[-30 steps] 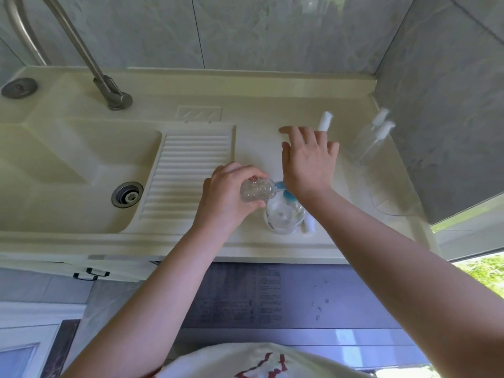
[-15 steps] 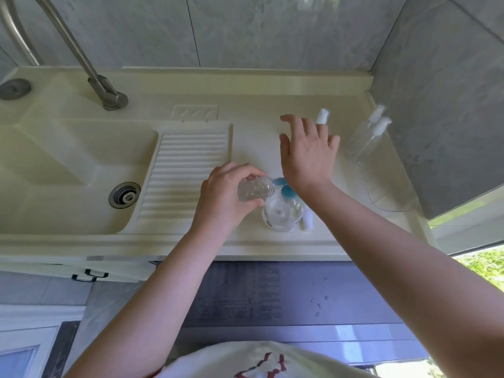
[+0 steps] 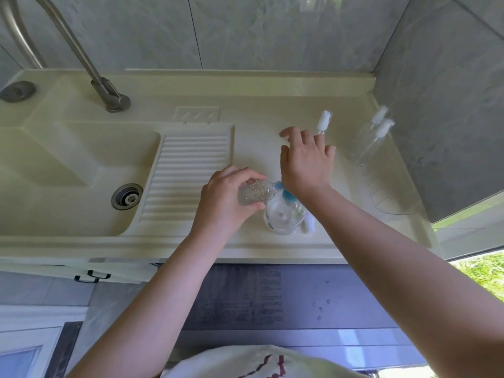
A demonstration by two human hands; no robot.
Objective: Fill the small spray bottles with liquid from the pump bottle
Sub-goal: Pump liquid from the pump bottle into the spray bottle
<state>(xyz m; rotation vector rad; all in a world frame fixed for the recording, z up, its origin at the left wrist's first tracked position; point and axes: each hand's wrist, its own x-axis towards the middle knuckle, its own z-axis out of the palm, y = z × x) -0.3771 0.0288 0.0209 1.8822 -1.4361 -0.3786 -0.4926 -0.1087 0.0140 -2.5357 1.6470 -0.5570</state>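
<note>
We cannot read the pump bottle's [image 3: 283,216] label; it stands at the counter's [image 3: 253,148] front edge. Our left hand [image 3: 226,199] grips one small bottle [image 3: 253,192], tilted at the blue pump; our right hand [image 3: 305,162] presses there, fingers straight. Two capped spray bottles [image 3: 373,137] stand by the wall, and one white spray cap [image 3: 324,121] lies beyond our fingers.

The pump bottle [image 3: 285,215] stands near the front edge of the countertop [image 3: 256,148], right of the washboard [image 3: 188,170]. Two spray bottles [image 3: 368,140] stand at the right edge, and the basin [image 3: 68,170] lies at the left.
</note>
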